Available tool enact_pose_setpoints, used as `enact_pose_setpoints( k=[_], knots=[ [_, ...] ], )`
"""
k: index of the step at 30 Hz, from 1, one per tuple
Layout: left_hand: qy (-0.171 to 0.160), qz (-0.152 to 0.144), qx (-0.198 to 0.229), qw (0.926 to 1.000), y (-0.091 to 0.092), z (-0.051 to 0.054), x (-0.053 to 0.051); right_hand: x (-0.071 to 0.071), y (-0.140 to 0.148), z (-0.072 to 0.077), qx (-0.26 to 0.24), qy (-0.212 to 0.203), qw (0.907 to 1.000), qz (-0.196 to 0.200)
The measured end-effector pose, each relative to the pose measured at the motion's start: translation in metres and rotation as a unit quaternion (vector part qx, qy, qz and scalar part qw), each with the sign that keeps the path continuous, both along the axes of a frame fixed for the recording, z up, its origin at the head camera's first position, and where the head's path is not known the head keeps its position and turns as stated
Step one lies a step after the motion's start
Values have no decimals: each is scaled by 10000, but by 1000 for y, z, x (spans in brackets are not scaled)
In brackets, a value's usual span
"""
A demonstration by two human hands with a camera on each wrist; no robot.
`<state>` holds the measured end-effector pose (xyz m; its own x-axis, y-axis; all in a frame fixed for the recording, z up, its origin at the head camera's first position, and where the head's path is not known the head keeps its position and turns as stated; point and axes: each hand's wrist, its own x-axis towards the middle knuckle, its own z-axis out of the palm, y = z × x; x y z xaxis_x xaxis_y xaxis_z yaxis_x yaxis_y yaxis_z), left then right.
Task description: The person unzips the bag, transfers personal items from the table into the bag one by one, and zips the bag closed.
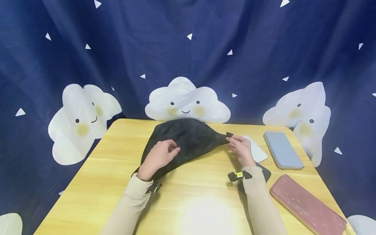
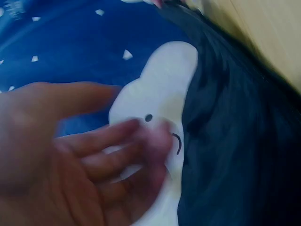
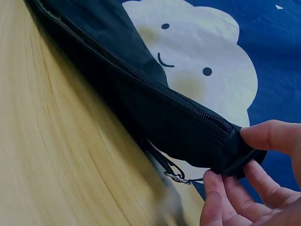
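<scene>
A black fabric bag (image 1: 188, 140) with a zipper (image 3: 141, 77) along one edge lies toward the back of the table and tapers to the right. At that narrow tip, my right hand (image 1: 241, 148) pinches the fabric between thumb and fingers. A thin strap with a small metal buckle (image 3: 177, 177) hangs near those fingertips in the right wrist view. My left hand (image 1: 162, 156) hovers at the bag's left part, fingers loosely bent and holding nothing. In the left wrist view its fingers are blurred, with the dark fabric (image 2: 240, 132) beside them.
On the right of the wooden table (image 1: 97, 182) lie a white flat object (image 1: 256, 150), a light blue wallet (image 1: 283, 150) and a pink wallet (image 1: 305, 205). A dark flat object (image 1: 266, 173) is partly covered by my right forearm. A blue cloud-print curtain (image 1: 188, 58) hangs behind.
</scene>
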<state>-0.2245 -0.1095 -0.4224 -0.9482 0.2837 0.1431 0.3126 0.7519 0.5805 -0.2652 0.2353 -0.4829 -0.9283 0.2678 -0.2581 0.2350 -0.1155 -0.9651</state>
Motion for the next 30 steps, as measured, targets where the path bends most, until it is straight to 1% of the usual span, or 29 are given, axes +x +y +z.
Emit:
enact_pose_setpoints(
  k=[1,3,4,6,9,13,14,18,19,20,21,23,26,30],
  knots=[
    [97,70,-459,9989,1,-3,-1,0,-2,-1,2,-6,10000,35],
    [117,153,-1217,9924,1,-11,-2,-1,-5,-2,-14,-16,9999,107],
    [60,169,-1502,9885,1,-15,-2,-1,-6,-3,-19,-25,9999,130],
    [-137,144,-1909,9814,1,-22,0,-2,-7,-4,-46,-39,9998,164],
    [-409,-24,-2279,9728,3,-29,3,-2,-6,-6,-97,-8,9999,132],
    [-676,-110,-2530,9650,5,-33,5,-2,-6,-7,-134,20,9998,143],
    [-755,-85,-2627,9619,5,-33,5,-2,-6,-6,-130,4,9998,159],
    [-1103,94,-3090,9446,5,-32,4,-1,-6,-6,-161,-74,9996,229],
    [-1162,140,-3178,9409,5,-32,3,-1,-5,-6,-163,-97,9996,225],
    [-1182,182,-3224,9390,4,-32,2,-2,-4,-6,-145,-114,9996,217],
    [-1185,207,-3243,9383,4,-32,1,-2,-4,-6,-136,-124,9996,203],
    [-1147,240,-3195,9403,4,-31,-1,-2,-2,-5,-112,-147,9996,190],
    [-1138,160,-3108,9435,5,-30,-4,-2,0,-4,-87,-178,9996,191],
    [-1206,81,-2982,9468,5,-31,-7,-1,1,-2,-213,-217,9992,255]
  ],
)
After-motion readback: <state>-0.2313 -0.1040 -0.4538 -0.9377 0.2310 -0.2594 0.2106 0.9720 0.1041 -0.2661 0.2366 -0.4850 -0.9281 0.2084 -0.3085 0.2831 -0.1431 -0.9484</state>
